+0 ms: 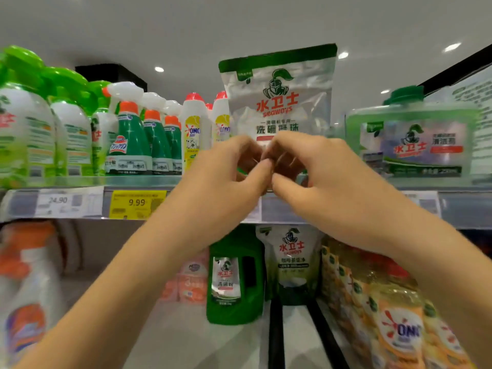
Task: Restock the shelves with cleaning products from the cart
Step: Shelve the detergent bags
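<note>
Spanning the whole view, the grey metal upper shelf (80,182) carried a row of cleaning products, with the pale lower shelf (170,328) beneath it. At the right end of the upper shelf stood a translucent green rectangular jug with a dark green cap (415,139). At the left end stood tall white plastic bottles with bright green caps (26,129).

Between them, at the centre, a silver foil pouch with a green top band and a knight logo (279,97) stood upright on the upper shelf. Left of it stood dark green spray bottles with orange collars and white triggers (130,139), then white squeeze bottles with red caps and yellow labels (193,129), just beside the pouch.

On the lower shelf stood a solid green plastic bottle (234,275), with a white-and-green pouch (292,259) at its right.

Both arms reached up. The left hand (229,166) and the right hand (306,166) met thumb to thumb in front of the silver pouch's lower part, fingers curled and gripping it there.

On the shelf's front rail sat a yellow price tag reading 9.99 (137,203).
</note>
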A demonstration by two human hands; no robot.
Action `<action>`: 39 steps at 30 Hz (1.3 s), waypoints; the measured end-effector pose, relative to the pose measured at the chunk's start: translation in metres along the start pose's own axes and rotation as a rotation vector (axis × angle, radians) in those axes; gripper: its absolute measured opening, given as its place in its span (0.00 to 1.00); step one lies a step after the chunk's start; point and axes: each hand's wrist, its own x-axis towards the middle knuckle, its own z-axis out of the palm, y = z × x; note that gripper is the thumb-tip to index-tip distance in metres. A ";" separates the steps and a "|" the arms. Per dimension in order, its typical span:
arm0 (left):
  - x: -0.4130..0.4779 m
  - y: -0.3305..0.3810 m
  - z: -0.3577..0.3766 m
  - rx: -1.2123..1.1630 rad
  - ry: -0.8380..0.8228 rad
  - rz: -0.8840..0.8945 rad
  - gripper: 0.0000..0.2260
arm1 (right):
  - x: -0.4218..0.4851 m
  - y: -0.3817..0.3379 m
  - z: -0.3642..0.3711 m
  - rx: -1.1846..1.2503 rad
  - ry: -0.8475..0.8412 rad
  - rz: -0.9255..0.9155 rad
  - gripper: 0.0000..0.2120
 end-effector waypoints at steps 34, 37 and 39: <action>-0.614 -0.009 -0.284 0.017 0.868 -1.148 0.03 | -0.168 -0.488 0.379 1.456 -1.085 0.022 0.08; -0.648 -0.009 -0.305 0.010 0.966 -1.228 0.06 | -0.172 -0.520 0.408 1.431 -1.155 0.039 0.08; -0.665 -0.014 -0.315 -0.006 1.035 -1.284 0.03 | -0.171 -0.534 0.426 1.425 -1.177 0.050 0.04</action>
